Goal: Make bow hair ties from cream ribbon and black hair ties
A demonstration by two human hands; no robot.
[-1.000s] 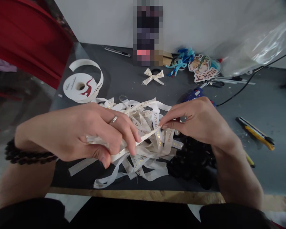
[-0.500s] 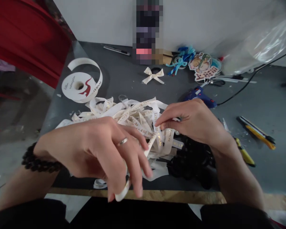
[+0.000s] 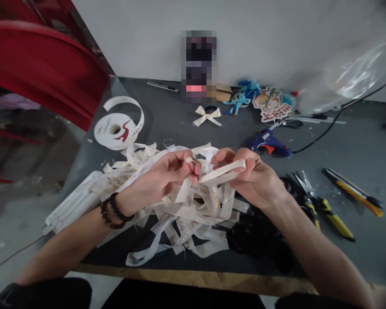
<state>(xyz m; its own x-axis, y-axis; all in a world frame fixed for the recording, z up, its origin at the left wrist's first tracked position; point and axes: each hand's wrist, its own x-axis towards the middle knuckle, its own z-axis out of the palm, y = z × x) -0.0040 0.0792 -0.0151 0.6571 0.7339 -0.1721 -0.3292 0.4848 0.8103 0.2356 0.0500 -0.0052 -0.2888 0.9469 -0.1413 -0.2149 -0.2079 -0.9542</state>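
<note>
Both hands are raised over a heap of cut cream ribbon strips [image 3: 180, 214] with gold lettering. My left hand [image 3: 162, 178], with a black bead bracelet at the wrist, pinches one end of a cream ribbon strip [image 3: 223, 169]. My right hand [image 3: 252, 178] has the same strip folded over its fingers and grips it. The two hands meet fingertip to fingertip above the heap. A black fabric lump [image 3: 257, 234] lies on the table under my right forearm.
A ribbon spool [image 3: 117, 128] sits at the back left, a finished cream bow [image 3: 207, 116] behind the heap. A blue glue gun [image 3: 270, 143], scissors with yellow handles [image 3: 321, 204], a yellow utility knife [image 3: 352, 186] and a black cable [image 3: 337, 116] lie to the right. A wooden table edge [image 3: 212, 281] runs along the front.
My left hand pulled a strip out toward me, then rose and came back to meet my right hand. Both hands now hold one strip lifted above the heap. The view tilted down slightly.
</note>
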